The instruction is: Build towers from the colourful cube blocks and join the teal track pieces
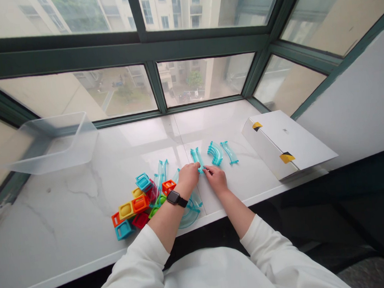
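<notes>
1. Two bare hands meet near the middle of a white marble worktop below a window. Directions here run from the hands, with the window at 12 o'clock.
2. The left hand, wearing a black smartwatch, has its fingers closed on the lower end of a translucent teal track piece. The piece is held tilted, with its upper end toward 12 o'clock.
3. The right hand reaches in from 5 o'clock, its fingers pinched on the same lower end, just beside the left hand.
4. At 1 o'clock, a curved teal track piece and a slimmer teal track piece lie side by side.
5. At 8 o'clock, a heap of coloured cube frames sits tangled with clear teal chutes. A teal arc track lies beside the left forearm at 7 o'clock.
6. At 3 o'clock sits a white cardboard box with yellow-and-black tape; a clear plastic tub sits well apart at 10 o'clock.
</notes>
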`<state>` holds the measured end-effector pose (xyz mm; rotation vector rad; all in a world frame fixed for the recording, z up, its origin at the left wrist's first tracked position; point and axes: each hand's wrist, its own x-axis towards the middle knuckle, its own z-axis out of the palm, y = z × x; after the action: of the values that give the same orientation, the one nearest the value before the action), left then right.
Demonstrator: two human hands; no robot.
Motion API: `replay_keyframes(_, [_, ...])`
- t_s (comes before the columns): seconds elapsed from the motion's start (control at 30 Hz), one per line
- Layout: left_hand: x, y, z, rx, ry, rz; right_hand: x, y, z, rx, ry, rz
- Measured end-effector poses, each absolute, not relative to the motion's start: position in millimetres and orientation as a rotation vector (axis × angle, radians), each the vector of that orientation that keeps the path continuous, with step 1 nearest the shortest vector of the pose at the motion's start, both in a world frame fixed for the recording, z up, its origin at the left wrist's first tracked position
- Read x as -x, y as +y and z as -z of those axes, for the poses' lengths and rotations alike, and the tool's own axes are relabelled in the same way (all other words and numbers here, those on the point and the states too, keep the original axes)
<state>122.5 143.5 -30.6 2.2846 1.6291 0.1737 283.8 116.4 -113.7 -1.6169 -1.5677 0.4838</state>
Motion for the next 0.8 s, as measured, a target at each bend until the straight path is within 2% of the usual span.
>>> replay_keyframes(0.8, [-121.3,139.1,29.9,-2.305,1.621,-0.177,-284.2,112.9,113.3,1.618,-1.624,-0.499])
